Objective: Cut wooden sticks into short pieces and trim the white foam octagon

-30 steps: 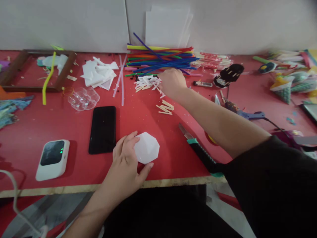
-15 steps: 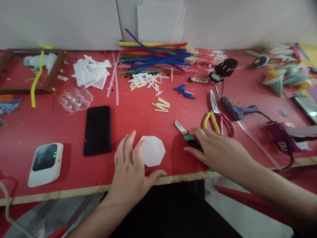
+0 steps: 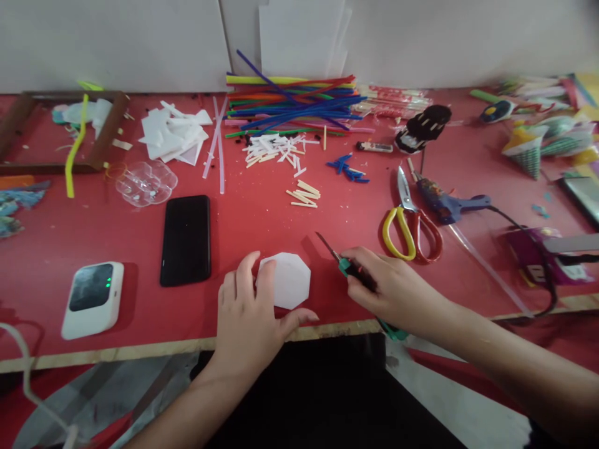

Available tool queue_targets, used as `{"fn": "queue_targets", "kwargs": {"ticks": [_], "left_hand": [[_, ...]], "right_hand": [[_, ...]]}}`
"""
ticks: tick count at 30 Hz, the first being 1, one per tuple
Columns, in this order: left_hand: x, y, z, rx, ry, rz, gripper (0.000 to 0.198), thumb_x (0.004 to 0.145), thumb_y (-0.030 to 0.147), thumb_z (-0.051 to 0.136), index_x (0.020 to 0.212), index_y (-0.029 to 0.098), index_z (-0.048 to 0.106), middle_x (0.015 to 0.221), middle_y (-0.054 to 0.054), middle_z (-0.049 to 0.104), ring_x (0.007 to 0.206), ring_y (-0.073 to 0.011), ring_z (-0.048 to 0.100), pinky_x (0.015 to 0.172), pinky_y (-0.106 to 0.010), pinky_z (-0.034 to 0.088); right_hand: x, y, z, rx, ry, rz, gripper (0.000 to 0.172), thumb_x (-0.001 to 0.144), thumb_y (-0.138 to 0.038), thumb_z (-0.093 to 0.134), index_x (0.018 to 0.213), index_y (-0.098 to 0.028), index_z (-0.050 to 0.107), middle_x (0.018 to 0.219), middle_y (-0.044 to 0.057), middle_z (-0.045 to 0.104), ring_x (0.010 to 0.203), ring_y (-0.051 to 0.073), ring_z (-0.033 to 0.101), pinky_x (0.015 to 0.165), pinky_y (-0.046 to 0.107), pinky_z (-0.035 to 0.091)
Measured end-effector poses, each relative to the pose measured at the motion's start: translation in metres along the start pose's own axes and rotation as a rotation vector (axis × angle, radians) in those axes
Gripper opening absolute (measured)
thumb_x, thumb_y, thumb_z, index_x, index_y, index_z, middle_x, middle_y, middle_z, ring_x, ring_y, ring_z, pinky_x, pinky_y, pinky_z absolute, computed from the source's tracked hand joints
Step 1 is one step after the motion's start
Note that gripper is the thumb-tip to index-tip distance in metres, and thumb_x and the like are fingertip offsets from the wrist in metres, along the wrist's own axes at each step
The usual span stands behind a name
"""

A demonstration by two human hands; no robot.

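A white octagonal piece of paper [image 3: 291, 282] lies on the red table close to its front edge. My left hand [image 3: 255, 305] rests at the paper's left side, fingers spread, fingertips touching its edge. In my right hand [image 3: 388, 284] is a utility knife [image 3: 347, 267] with a green and black handle, its blade pointing up and left, a short way right of the paper. Scissors [image 3: 406, 231] with one yellow and one red handle lie just beyond my right hand. A black phone [image 3: 186, 240] is left of my left hand.
Small cut sticks [image 3: 305, 194] and blue bits [image 3: 347, 168] lie further back, before a pile of coloured pipe cleaners [image 3: 290, 103]. To the right are a glue gun [image 3: 449, 201] with its cord and a purple box [image 3: 533, 252]. A white device [image 3: 93, 299] stands at left.
My right hand has closed around the utility knife and lifted it, turning the blade so it appears edge-on. My left hand stays by the paper.
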State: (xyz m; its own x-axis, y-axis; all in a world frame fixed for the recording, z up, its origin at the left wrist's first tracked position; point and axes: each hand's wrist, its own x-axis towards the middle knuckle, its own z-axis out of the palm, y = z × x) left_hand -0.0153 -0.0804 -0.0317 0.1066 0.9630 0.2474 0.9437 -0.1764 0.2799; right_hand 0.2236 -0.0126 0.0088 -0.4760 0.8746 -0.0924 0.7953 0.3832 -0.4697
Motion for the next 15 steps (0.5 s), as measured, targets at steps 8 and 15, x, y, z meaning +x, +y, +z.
{"fn": "queue_targets", "kwargs": {"ticks": [8,15], "left_hand": [[0.0,-0.009,-0.017,-0.074,-0.104,0.188,0.05,0.092,0.041,0.063,0.132,0.013,0.052,0.149,-0.022,0.049,0.14,-0.0416,0.04,0.107,-0.058,0.042],[0.005,-0.005,-0.01,-0.118,-0.1,0.212,0.036,0.091,0.032,0.064,0.125,0.02,0.064,0.141,-0.016,0.059,0.128,-0.0377,0.054,0.099,-0.056,0.052]], "right_hand": [[-0.003,-0.008,0.0,0.121,-0.088,-0.012,0.032,0.091,-0.023,0.053,0.122,-0.017,0.059,0.097,0.008,0.074,0.078,0.018,0.071,0.063,0.028,0.053],[-0.001,-0.013,0.002,0.136,-0.108,-0.047,0.044,0.094,-0.018,0.051,0.137,-0.022,0.054,0.113,0.008,0.075,0.09,0.019,0.074,0.075,0.031,0.058]]}}
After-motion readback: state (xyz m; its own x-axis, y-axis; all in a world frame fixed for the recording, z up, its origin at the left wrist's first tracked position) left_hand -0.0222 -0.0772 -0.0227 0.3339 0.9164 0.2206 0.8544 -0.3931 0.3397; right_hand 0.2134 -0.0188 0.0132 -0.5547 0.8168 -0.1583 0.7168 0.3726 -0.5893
